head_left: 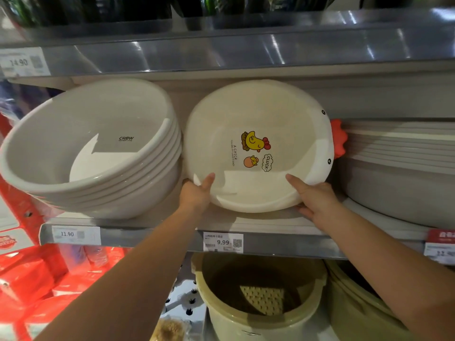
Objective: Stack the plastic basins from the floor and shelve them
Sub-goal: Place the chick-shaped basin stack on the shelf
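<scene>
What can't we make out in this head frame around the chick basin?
- Head view: chick basin faces out, so anything nested behind it is hidden.
- Left hand and right hand: fingers behind the rim are hidden.
- 9.99 tag: small print too small to read.

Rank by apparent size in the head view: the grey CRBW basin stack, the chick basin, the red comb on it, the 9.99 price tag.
1. Grey CRBW basin stack, only slightly ahead of
2. chick basin
3. 9.99 price tag
4. Red comb, close to the tag
</scene>
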Tool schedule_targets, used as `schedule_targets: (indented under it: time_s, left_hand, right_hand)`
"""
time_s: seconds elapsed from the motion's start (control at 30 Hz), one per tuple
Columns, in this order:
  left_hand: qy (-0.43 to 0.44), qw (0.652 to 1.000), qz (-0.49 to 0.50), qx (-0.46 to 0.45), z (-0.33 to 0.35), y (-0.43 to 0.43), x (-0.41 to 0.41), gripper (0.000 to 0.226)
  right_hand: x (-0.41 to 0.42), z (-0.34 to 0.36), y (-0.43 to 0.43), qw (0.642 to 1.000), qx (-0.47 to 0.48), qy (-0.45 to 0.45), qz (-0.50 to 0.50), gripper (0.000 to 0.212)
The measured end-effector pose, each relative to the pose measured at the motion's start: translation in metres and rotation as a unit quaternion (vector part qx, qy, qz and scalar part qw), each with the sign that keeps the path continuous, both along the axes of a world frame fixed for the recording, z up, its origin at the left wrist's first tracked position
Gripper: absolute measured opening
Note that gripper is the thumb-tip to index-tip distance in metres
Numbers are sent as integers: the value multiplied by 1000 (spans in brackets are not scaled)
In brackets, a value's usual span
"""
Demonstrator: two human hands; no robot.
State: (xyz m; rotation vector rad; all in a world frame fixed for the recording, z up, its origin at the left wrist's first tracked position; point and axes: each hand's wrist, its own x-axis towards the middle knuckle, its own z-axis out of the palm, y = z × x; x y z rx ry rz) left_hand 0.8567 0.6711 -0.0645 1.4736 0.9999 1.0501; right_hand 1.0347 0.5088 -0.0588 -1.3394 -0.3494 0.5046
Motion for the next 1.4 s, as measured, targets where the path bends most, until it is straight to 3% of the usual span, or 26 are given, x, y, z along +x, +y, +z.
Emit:
schedule_targets:
  time_s: [0.17, 0.33, 0.43, 0.57, 0.67, 0.77, 1.03, 1.4]
  left_hand:
    - [75, 994, 1, 76, 5, -8, -11, 50]
    - [179, 970, -16, 163, 17, -25, -26, 58]
    - [282, 932, -40, 226, 22, -42, -35, 61]
    - [418, 838, -79, 340, 28, -69, -51, 56]
    - [463, 791, -107, 385, 31, -97, -60, 52]
    - [501, 746, -122, 422, 25, -129, -70, 49]
    - [526, 722, -179, 411, -15, -237, -99, 37]
    - [552, 694, -190, 423, -52, -336, -153, 37]
  right_hand:
    - [-11, 3, -12, 999, -36, -34, -11, 58]
    - [-26, 7, -29, 971, -161, -176, -16, 49]
    - [-38, 11, -41, 888, -312, -337, -31, 56]
    - [-61, 24, -62, 753, -445, -485, -18, 46]
    - [-84, 31, -82, 714, -480, -509, 21, 28]
    - [-106, 27, -108, 679, -504, -532, 32, 33]
    - [-144, -12, -211, 683, -503, -521, 91, 29]
    - [-200, -54, -299, 646, -533, -540, 81, 24]
